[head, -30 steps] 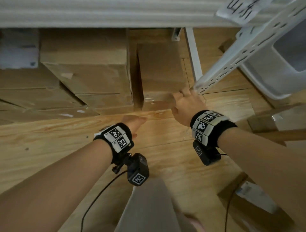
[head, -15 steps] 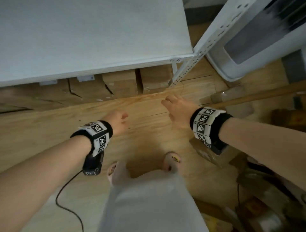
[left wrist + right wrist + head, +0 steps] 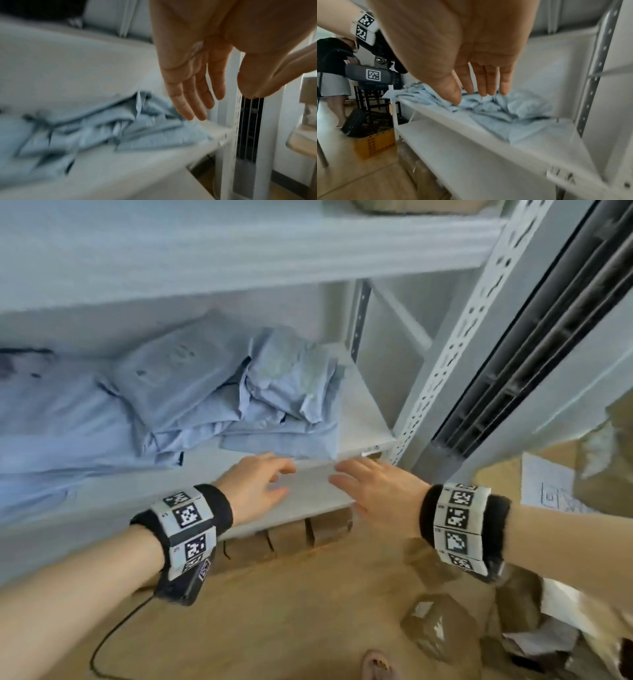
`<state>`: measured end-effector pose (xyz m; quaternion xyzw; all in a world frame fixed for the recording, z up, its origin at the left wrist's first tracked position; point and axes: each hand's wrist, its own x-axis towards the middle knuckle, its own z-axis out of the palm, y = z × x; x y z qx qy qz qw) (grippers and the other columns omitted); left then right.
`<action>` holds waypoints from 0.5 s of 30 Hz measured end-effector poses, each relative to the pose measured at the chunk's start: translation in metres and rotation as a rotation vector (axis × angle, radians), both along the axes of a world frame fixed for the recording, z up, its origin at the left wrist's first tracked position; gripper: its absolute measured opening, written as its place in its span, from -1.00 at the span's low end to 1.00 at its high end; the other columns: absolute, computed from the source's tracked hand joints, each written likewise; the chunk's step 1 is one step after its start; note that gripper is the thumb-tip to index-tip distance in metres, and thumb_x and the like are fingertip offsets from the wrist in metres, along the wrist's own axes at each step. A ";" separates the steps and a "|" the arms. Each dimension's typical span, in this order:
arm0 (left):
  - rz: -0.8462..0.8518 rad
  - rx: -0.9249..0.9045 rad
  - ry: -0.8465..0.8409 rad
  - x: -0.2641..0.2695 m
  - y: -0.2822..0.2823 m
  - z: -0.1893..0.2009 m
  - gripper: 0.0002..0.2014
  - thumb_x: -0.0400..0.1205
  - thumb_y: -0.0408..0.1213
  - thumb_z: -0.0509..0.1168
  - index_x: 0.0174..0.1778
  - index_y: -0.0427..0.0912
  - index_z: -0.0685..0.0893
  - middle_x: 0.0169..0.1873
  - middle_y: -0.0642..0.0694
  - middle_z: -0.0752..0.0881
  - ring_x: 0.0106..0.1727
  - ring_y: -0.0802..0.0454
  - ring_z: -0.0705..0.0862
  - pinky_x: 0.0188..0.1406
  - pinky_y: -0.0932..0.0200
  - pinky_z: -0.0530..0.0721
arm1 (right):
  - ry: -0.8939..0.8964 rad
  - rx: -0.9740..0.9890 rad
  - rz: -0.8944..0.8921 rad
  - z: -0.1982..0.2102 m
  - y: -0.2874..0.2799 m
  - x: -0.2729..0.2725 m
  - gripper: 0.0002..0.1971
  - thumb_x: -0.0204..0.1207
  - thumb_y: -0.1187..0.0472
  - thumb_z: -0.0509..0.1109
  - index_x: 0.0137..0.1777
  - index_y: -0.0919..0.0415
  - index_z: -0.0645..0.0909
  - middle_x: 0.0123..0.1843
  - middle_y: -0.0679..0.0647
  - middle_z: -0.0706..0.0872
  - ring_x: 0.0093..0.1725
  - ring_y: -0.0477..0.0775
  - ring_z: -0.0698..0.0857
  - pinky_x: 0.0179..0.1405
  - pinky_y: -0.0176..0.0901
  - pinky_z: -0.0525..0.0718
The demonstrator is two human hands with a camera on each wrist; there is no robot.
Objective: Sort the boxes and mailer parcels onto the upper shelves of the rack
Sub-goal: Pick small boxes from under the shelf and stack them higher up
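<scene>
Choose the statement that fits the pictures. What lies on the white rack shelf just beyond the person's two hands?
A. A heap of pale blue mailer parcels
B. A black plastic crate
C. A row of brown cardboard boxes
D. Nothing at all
A: a heap of pale blue mailer parcels lies on the white rack shelf, beyond the open, empty left hand and right hand.
</scene>
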<state>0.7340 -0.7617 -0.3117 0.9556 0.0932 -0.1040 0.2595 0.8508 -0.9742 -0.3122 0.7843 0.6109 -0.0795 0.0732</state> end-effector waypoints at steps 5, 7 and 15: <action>-0.038 0.061 -0.262 0.005 0.018 0.114 -0.69 0.62 -0.25 0.34 0.30 -0.07 0.63 0.17 0.02 0.64 0.11 0.17 0.63 0.02 0.36 0.49 | -0.109 0.172 -0.034 0.095 0.003 -0.008 -0.49 0.63 0.21 0.22 0.58 0.13 0.28 0.60 0.12 0.30 0.56 0.19 0.32 0.48 0.07 0.39; -0.027 0.044 -0.356 0.008 0.022 0.151 -0.69 0.61 -0.29 0.36 0.28 -0.08 0.65 0.15 0.03 0.66 0.09 0.16 0.66 0.11 0.27 0.59 | -0.155 0.237 -0.064 0.126 0.001 -0.008 -0.47 0.65 0.18 0.22 0.61 0.09 0.25 0.62 0.09 0.28 0.58 0.15 0.30 0.51 -0.01 0.36; -0.038 0.082 -0.519 0.032 0.014 0.250 -0.62 0.63 -0.28 0.32 0.39 -0.09 0.56 0.23 0.04 0.62 0.12 0.14 0.65 0.14 0.26 0.60 | -0.245 0.401 -0.257 0.224 -0.024 0.028 -0.43 0.62 0.20 0.20 0.64 0.07 0.23 0.63 0.04 0.26 0.58 0.09 0.29 0.54 -0.06 0.32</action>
